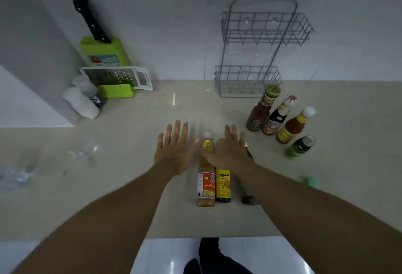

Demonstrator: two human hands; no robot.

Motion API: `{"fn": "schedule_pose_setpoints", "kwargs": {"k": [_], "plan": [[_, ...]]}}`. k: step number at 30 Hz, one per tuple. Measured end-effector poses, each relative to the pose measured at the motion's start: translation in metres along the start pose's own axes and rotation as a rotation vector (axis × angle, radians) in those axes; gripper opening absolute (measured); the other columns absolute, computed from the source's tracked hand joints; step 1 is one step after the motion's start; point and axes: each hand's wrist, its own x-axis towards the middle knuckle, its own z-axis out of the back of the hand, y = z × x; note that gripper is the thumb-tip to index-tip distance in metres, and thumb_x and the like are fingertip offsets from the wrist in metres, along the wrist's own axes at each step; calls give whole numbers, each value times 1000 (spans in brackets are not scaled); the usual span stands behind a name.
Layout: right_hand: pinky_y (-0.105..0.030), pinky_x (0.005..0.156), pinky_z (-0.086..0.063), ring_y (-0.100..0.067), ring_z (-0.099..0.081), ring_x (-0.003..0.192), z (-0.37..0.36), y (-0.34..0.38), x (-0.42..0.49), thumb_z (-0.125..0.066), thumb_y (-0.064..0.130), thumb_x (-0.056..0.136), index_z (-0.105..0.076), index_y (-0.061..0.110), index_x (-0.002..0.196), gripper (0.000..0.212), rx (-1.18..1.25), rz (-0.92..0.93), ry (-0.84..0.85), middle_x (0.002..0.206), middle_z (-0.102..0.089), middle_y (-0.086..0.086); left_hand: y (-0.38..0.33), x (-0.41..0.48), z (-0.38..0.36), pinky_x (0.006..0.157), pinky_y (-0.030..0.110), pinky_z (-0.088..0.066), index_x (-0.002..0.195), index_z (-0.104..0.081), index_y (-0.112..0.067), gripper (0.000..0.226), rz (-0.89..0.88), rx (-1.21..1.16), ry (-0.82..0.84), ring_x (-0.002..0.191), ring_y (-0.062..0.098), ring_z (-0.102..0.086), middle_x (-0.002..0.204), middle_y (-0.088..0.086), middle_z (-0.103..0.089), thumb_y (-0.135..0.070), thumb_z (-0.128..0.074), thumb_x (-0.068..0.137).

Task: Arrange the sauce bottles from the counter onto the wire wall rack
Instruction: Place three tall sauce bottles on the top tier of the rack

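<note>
Three sauce bottles stand close together at the counter's front middle: a tan one with a red label (205, 183), a dark one with a yellow label (223, 186), and a third dark bottle (249, 198) mostly hidden behind my right forearm. My left hand (174, 154) hovers just left of them, fingers spread, holding nothing. My right hand (228, 154) is spread over the bottle tops, covering the yellow-label bottle's neck. Several more bottles (282, 121) stand at the right. The grey two-tier wire rack (261, 51) hangs on the white wall, both shelves bare.
A green cutting board (104, 52) with a black-handled knife leans on the wall at the left, with a white grater (117, 76) and two white shakers (82, 99) before it. Clear plastic items (19, 173) lie at the far left. The counter's front edge (213, 237) is near.
</note>
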Motion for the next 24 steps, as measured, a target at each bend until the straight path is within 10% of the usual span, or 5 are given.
{"fn": "schedule_pose_setpoints", "kwargs": {"k": [17, 21, 24], "plan": [[-46, 121, 4, -21, 6, 150, -64, -2, 7, -45, 73, 76, -62, 15, 116, 73, 193, 28, -318, 162, -18, -6, 8, -10, -87, 120, 51, 3, 157, 10, -31, 64, 77, 115, -89, 151, 26, 14, 165, 2, 14, -52, -4, 99], [-35, 113, -25, -11, -18, 145, -59, 1, -2, -64, 62, 72, -57, 23, 88, 43, 492, 51, -446, 150, -37, 6, 9, -8, -92, 119, 56, -1, 158, 2, -29, 65, 73, 162, -117, 152, 29, 8, 166, 4, 6, -51, -16, 100], [-16, 87, -49, 5, -55, 107, -54, 7, -11, -73, 57, 72, -49, 30, 117, 57, 824, 54, -426, 116, -57, 22, 9, -8, -92, 118, 60, -2, 159, -4, -28, 66, 80, 165, -118, 152, 30, 2, 167, 5, -1, -52, -15, 98]]}}
